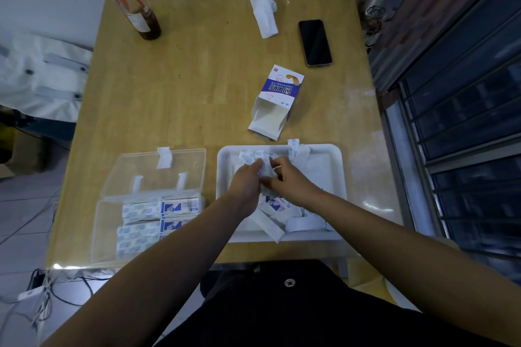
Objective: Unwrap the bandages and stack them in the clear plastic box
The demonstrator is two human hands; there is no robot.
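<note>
Closest to the table's (183, 93) near edge, toward its near left corner, sits the clear plastic box (103, 234). Its hinged lid (183, 160) is thrown open and lies flat behind it. Inside the box, stacked bandages (141, 213) in white-and-blue wrappers lie in neat rows, filling the side nearer the hinge.

Just beside the box, toward the near right corner, stands the white tray (339, 172). Loose wrappers (270, 224) and paper strips are heaped along its near wall, and a few more strips hang over its far rim.

Both forearms reach in over the near edge and meet above the middle of the tray. The left hand (245, 177) and the right hand (287, 180) are close together, fingers curled, and both pinch one small wrapped bandage (265, 172) between them. That bandage is held above the tray, apart from the box.

Beyond the tray, near the table's middle, an opened cardboard carton (277, 98) lies on its side, its open flaps toward the tray. Farther on, toward the far right corner, a dark phone (315, 42) lies flat, screen up. Near the far edge lies a crumpled white paper (263, 13). At the far left corner stands a clear cup (135, 8) with a little brown drink and a red straw.
</note>
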